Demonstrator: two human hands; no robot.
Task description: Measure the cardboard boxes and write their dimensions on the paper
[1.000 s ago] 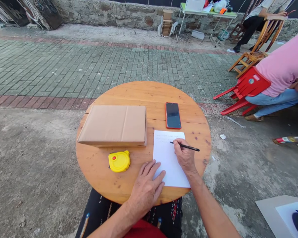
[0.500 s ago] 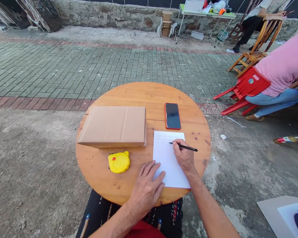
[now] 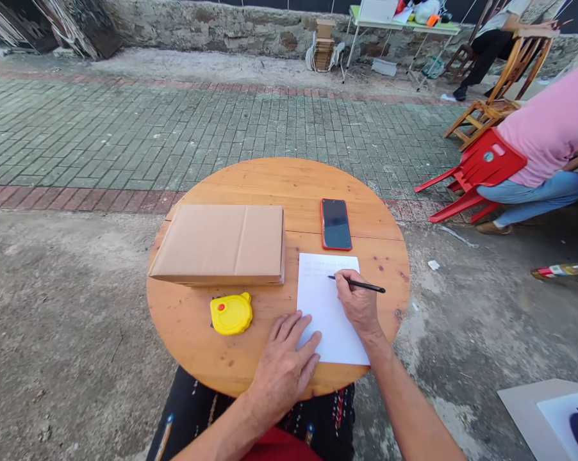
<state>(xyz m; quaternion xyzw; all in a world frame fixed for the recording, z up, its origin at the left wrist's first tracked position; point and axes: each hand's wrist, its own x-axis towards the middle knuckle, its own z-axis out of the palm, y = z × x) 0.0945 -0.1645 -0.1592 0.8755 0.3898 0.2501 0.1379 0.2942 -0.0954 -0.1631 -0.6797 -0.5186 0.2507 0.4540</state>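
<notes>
A white sheet of paper (image 3: pixel 323 301) with a few lines of small writing at its top lies on a round wooden table (image 3: pixel 274 186). My right hand (image 3: pixel 359 304) is closed round a black pen (image 3: pixel 366 286), whose tip touches the paper under the writing. My left hand (image 3: pixel 284 365) lies flat with fingers spread, pressing the sheet's lower left corner. A yellow tape measure (image 3: pixel 231 313) sits left of the paper. A flat cardboard box (image 3: pixel 222 243) lies behind it. A red-cased phone (image 3: pixel 336 223) rests face up beyond the paper.
A seated person in a pink shirt (image 3: pixel 551 128) on a red plastic chair (image 3: pixel 476 169) is at the right. Wooden chairs (image 3: pixel 505 83) and a green folding table (image 3: pixel 399 25) stand by the far stone wall. A bottle (image 3: pixel 561 270) lies on the ground at right.
The pen tip has shifted slightly along the written line. My left hand has stayed on the paper.
</notes>
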